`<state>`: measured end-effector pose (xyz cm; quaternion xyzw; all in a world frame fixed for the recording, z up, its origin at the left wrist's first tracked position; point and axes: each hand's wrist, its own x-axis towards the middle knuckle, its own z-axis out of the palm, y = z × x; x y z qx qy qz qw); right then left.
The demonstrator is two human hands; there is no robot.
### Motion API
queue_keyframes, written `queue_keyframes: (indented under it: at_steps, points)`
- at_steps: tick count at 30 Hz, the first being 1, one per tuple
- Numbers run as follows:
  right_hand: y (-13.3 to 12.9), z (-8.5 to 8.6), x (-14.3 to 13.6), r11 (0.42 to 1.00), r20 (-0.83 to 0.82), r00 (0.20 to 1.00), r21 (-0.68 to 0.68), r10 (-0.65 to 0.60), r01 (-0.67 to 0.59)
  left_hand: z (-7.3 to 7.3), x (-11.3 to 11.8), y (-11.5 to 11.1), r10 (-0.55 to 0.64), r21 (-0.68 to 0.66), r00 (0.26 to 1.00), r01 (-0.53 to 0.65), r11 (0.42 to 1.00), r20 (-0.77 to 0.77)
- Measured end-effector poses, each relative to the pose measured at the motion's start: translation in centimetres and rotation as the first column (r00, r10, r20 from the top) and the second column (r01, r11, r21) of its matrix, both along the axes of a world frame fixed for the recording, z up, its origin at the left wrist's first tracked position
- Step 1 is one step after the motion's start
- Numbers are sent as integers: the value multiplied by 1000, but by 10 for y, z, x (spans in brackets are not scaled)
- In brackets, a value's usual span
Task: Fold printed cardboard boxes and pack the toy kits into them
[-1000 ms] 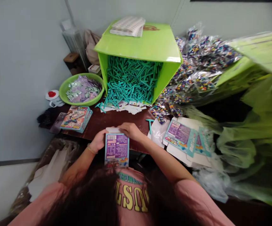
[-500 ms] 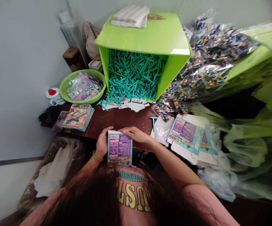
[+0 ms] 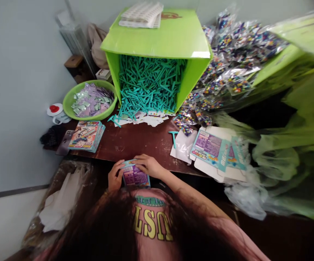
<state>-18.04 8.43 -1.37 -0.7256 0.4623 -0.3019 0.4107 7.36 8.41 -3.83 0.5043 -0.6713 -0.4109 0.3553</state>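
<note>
A small purple and teal cardboard box [image 3: 136,177] is between my hands, close to my body at the table's front edge. Its printed face with a barcode is toward me, and its teal end shows at the far side. My left hand [image 3: 116,175] grips the box's left edge, thumb on the printed face. From the right, my right hand [image 3: 147,165] is closed over the far end, fingers bent at the top edge. The lower part of the box is hidden by my shirt and hair.
A green bin [image 3: 157,40] full of teal T-shaped sticks stands on the table. Left are a green basket [image 3: 67,108] of small packets, stacked boxes [image 3: 85,136] and a phone [image 3: 65,142]. Right lie flattened cartons [image 3: 208,150], a teal stick [image 3: 174,139] and bags of colourful beads [image 3: 214,87].
The box has tipped and come closer to my body, so its teal end now shows. My hands have shifted round its far end. The whole view has moved slightly.
</note>
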Motion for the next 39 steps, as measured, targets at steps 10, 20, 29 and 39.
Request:
queue_keyframes:
  at_steps: [10,20,29,39]
  points:
    - [-2,69,17,932,203,922,-84,-331,353,72,11,-89,360,-11,899,-374,927,-250]
    - [-91,-12,-20,952,-461,835,-201,-300,232,34,-50,-99,5,-367,903,169,915,429]
    - [-161,-49,-116,879,-645,606,-253,-465,404,-23,-87,-59,-61,-335,661,455,825,748]
    - [-64,-64,-80,867,-646,581,-326,-496,377,-19,-54,-78,-160,-439,804,465,769,572]
